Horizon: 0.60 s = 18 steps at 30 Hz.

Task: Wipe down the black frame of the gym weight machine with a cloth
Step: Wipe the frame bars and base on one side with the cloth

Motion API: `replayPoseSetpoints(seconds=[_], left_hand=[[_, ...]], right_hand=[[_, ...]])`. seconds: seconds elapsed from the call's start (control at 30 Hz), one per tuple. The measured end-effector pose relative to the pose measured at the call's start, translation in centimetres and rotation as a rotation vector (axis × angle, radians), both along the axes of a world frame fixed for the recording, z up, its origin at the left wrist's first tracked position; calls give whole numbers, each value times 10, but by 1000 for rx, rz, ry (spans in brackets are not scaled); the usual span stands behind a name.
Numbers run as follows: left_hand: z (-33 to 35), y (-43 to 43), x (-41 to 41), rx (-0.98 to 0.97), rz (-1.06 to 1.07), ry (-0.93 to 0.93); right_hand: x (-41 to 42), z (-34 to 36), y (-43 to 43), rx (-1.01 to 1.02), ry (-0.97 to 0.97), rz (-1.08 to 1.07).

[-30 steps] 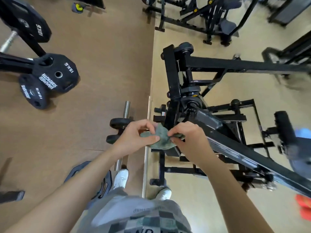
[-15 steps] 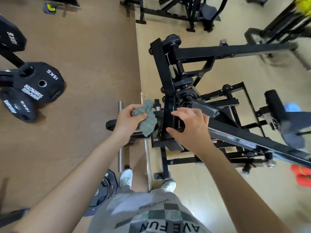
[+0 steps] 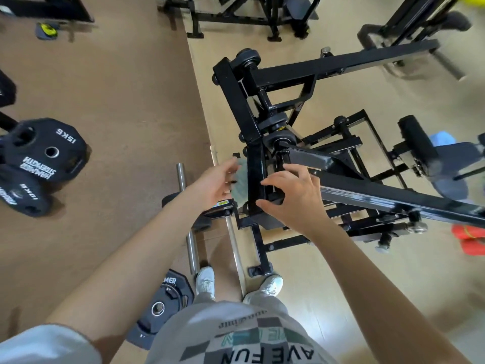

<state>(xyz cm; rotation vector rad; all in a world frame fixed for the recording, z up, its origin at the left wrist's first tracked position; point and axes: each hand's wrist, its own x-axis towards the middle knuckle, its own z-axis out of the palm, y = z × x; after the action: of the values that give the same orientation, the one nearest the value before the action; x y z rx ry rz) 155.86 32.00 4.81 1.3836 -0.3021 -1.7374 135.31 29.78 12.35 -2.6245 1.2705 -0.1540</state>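
Open floor lies left of the upright post, while crossbars crowd its right.

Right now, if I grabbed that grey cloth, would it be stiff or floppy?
Probably floppy: the cloth looks crumpled against the black frame where the left hand holds it. Likely light too: it looks hardly bigger than that hand.
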Motion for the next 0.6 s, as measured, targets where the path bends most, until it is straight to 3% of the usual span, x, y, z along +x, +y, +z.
replayPoseSetpoints(seconds=[0.1, 0.27, 0.6], left_hand=[[2, 11, 24, -28, -122, 200], [2, 4, 29, -34, -82, 329], [15, -31, 22, -11, 56, 280]], right_hand=[[1, 0, 0, -7, -4, -7], [2, -1, 0, -30, -2, -19], [1, -3, 2, -55, 93, 28]])
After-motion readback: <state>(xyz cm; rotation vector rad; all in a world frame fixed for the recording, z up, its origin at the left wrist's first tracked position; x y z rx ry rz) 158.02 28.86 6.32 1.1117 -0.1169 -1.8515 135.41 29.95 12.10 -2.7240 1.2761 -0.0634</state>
